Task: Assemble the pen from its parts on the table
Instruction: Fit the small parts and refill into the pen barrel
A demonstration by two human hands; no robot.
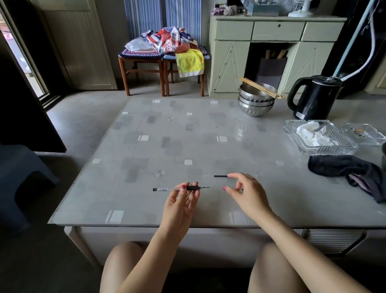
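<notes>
I sit at the low table (185, 128), whose top is covered with a patterned sheet under glass. At about two o'clock from my hands stand a black electric kettle (315, 98) and a stack of steel bowls (256, 103); at three o'clock are a glass tray (292, 134) and a dark cloth (335, 166).

My left hand (181, 205) holds the pen body (180, 188) above the near part of the table. Thumb and first fingers are pinched on the black grip section, the tip points to three o'clock and the clear barrel with the label points to nine o'clock. My right hand (247, 193) is empty, I think: its fingers are curved and a little apart, not closed on anything. Just beyond it, at twelve o'clock from it, lies a thin black stick (220, 176) on the table, probably the refill or another part; I cannot tell which.

The risk I see is this: the stick is thin and the surface is smooth, so a careless pinch may push it and make it roll away. Also, my left grip is only on the grip section, so the barrel may tilt when I press a part in.
</notes>
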